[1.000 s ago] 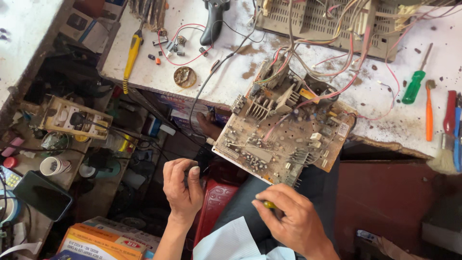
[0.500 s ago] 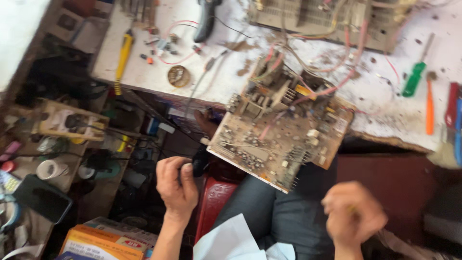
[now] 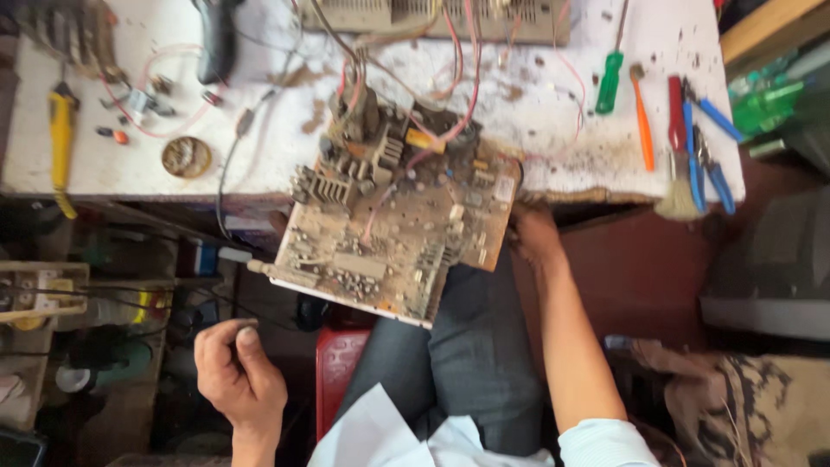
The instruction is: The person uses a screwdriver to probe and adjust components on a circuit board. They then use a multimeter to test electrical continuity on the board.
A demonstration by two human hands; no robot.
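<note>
1. Head view: A dusty circuit board [image 3: 393,225] crowded with heat sinks and wires tilts off the front edge of a stained white workbench [image 3: 536,130], its low corner hanging over the person's knees.
2. Head view: The right hand [image 3: 534,235] reaches the board's right edge, fingers tucked at and under it; whether they pinch the board or only prop it cannot be told.
3. Head view: The left hand [image 3: 235,370] hangs well apart from the board, below and to the left of it, fingers curled loosely inward with the thumb laid across; nothing clearly shows in its grasp.
4. Head view: Risk, as a judgement: with one hand on one edge, the board could pivot and slide off the bench, tugging the red and white wires [image 3: 458,86] that run up to the chassis behind.
5. Head view: Just beyond the right fingers lie a green-handled screwdriver [image 3: 610,79], an orange screwdriver [image 3: 641,121] and blue-handled pliers [image 3: 705,156]; a wide swing could knock them.
6. Head view: Open room lies toward the lap; left of the curled fingers, shelves of clutter crowd in.
</note>
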